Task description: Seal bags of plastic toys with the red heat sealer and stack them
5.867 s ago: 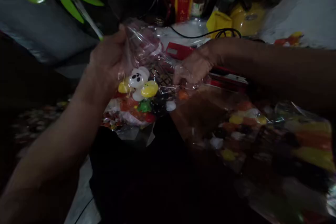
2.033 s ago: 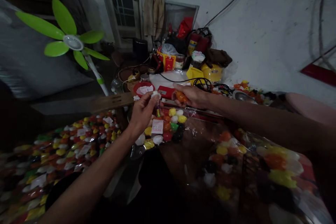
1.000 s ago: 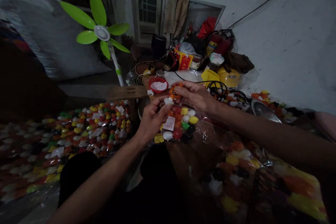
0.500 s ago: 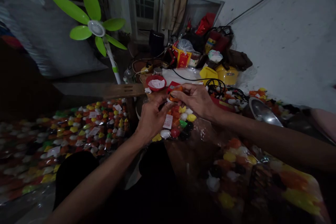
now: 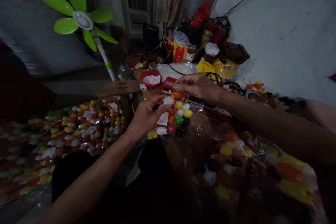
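Note:
My left hand (image 5: 145, 116) pinches a small white toy piece (image 5: 168, 100) at its fingertips. My right hand (image 5: 195, 85) reaches in from the right and pinches a small orange toy piece (image 5: 176, 94) just above it. The two pieces are close together but apart. Below both hands lies a clear plastic bag (image 5: 202, 126) holding several coloured toy pieces (image 5: 181, 113) and a white paper slip (image 5: 163, 119).
Filled bags of coloured toys (image 5: 78, 122) cover the floor at left and a heap (image 5: 262, 168) lies at lower right. A green fan (image 5: 81, 21) stands at back left. A red bowl (image 5: 151, 78), red sealer (image 5: 169, 84), cables and yellow containers (image 5: 223, 68) crowd the back.
My hands, pressed together half a second ago, have drawn apart, the right one lifting the orange piece up and right. The view has tilted slightly.

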A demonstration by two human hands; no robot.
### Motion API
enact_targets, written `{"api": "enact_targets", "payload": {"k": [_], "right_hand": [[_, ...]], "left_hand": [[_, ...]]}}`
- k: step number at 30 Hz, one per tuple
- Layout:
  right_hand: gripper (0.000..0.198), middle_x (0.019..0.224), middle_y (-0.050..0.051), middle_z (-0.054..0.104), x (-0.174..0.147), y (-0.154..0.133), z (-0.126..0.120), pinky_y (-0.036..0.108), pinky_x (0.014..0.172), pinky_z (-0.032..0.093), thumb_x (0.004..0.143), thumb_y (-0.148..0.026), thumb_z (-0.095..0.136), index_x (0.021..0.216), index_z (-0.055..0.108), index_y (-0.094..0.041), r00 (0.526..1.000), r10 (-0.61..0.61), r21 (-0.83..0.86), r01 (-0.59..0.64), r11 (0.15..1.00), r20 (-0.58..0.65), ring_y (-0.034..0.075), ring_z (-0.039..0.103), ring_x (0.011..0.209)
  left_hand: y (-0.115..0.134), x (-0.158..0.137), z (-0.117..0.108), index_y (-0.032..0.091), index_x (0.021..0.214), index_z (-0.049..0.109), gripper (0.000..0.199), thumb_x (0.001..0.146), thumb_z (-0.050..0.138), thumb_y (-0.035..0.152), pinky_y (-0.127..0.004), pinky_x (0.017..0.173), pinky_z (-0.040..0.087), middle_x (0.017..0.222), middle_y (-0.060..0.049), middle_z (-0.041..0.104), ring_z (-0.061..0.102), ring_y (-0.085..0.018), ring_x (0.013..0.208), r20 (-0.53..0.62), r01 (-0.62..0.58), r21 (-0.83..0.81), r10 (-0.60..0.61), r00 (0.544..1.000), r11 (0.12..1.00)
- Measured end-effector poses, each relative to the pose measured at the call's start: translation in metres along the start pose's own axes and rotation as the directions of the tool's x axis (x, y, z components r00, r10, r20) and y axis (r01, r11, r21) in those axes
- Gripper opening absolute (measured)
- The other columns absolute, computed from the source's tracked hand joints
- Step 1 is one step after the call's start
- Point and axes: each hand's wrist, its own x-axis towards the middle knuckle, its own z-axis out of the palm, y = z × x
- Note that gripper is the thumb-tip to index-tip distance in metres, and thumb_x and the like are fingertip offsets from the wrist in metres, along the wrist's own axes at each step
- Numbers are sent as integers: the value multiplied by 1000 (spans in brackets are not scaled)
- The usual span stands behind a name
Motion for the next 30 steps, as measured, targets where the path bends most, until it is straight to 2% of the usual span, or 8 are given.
{"api": "enact_targets", "payload": {"k": [4,10,12,14,17,19,24,30], "right_hand": [[33,64,3,67,-2,-4,1,19,47,54,85,-34,96,83,73,-10,998,53,7,-53,999,-32,10,63,51],[42,71,4,67,-1,0,-2,20,51,52,100,-54,79,94,70,-13,992,60,99,-49,994,-109,9,60,53],[38,75,5,67,-2,3,-6,22,49,50,105,-48,73,91,69,-13,969,57,105,-32,994,-240,8,57,51],[27,74,4,66,-7,5,-8,23,47,45,103,-30,74,84,69,-12,950,70,37,-62,997,-304,7,53,48],[8,73,2,67,-19,8,-1,20,52,46,89,-10,80,85,74,-12,988,119,-52,-124,991,-100,8,57,54],[9,73,1,68,-25,11,8,19,56,48,86,-11,83,86,74,-12,991,122,3,-122,993,52,8,60,60],[26,70,-2,62,-24,32,13,14,60,49,91,-21,86,81,62,-15,991,111,277,-87,957,-71,7,61,67],[26,75,-1,67,-32,61,-4,16,63,53,78,-12,90,83,64,-15,990,141,444,-137,886,25,9,65,70]], "left_hand": [[1,0,2,16,118,81,69,65,101,55,-24,75,56,107,-10,81,72,-21,94,-15,44,-42,-45,999,998],[6,3,12,18,100,77,58,70,100,61,-19,47,33,76,-2,72,46,-7,52,57,136,-259,-126,990,956],[6,8,18,20,99,75,59,66,102,60,-21,54,44,86,-3,75,58,-10,62,20,87,-402,-86,996,911],[4,14,24,22,100,74,57,64,104,56,-26,72,57,107,-6,79,72,-18,89,-36,39,-506,-66,997,862],[0,22,34,23,98,73,55,62,106,49,-30,85,61,122,-6,78,72,-24,116,-34,72,-549,-108,994,833],[-2,26,39,22,95,73,53,61,106,46,-30,87,61,121,-6,78,70,-25,120,10,112,-542,-126,992,833],[-6,35,52,21,96,75,40,70,102,32,-31,89,60,121,-5,76,70,-25,121,116,152,-537,-105,988,830],[-17,39,78,21,103,76,41,69,98,29,-30,84,61,113,-5,78,75,-24,108,104,187,-448,-157,982,874]]}}
